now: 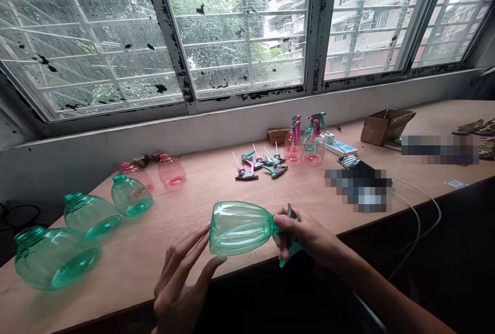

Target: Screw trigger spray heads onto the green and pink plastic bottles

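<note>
Green bottle [240,228] held on its side in the air, over the front edge of the table [204,179], base left, neck right. Left hand [180,282] is cropped at the bottom of the view. Right hand [305,231] covers the neck and most of the teal spray head [285,261]; can't tell how far the head is screwed on. Below the table edge: too dark to read

Left fingers apart, tips touching the bottle's base, thumb at its lower edge. Right thumb and fingers clamped around the neck end

Around, left to right: three green bottles [91,210] standing in a row, the farthest overlapping one of two pink bottles [171,171]. Loose spray heads [257,164] in a heap beyond the held bottle. Two pink spray bottles [293,143] upright, partly blocking a green spray bottle [310,135]. Then power strip [342,145], phone [361,167] with pixelated blocks at its near end, cardboard box [381,128], more pixelation right of that
</note>
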A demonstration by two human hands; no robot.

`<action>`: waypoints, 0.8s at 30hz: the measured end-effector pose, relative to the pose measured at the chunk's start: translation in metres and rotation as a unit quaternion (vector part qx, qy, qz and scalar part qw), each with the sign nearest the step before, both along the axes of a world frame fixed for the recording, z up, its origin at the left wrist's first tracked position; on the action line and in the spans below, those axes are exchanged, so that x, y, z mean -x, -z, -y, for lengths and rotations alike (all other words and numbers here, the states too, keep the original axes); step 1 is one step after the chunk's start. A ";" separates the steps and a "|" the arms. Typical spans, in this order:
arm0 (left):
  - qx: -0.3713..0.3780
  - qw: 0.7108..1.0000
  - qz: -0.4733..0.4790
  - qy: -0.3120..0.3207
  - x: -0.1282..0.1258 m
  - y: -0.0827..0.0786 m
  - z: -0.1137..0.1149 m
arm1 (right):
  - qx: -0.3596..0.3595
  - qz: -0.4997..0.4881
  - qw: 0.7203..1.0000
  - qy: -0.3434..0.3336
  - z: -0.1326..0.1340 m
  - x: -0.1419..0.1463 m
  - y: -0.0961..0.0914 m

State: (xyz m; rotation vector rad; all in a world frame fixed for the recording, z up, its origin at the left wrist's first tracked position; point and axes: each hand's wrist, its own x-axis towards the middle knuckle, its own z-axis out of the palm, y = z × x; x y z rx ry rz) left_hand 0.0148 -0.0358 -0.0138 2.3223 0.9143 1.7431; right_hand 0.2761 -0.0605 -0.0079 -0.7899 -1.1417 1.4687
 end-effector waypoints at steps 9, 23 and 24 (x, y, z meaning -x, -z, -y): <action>0.437 0.854 0.174 0.222 -0.004 -0.017 0.011 | -0.369 0.315 0.864 0.134 0.027 0.008 0.009; 0.342 0.910 0.213 0.101 -0.005 -0.012 0.025 | -0.036 0.019 0.997 -0.058 0.025 0.024 -0.007; 0.354 0.896 0.239 0.120 -0.006 -0.012 0.022 | -0.043 0.018 0.996 -0.075 0.024 0.018 -0.009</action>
